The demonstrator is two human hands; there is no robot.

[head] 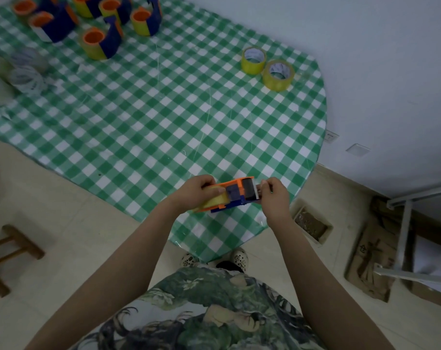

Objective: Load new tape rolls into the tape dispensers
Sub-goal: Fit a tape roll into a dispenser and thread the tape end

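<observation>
Fig. | dispenser (239, 194) over worktop (164, 127) near edge | your L hand (196, 190) grips its roll end, thumb on yellow tape roll (214, 201) | your R hand (275, 198) pinches at its blade end | 2 spare yellow rolls (254, 59) well beyond dispenser, to R | loaded dispensers (101, 42) well beyond it, to L

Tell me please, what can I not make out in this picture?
1. Head view: what the right hand pinches at the tape dispenser blade; its own fingers hide it.
2. Head view: the yellow roll, partly covered by the left hand.
3. Head view: loaded dispensers at top, cut off by the edge.
4. Head view: pale rolls at left, blurred and cut off.
</observation>
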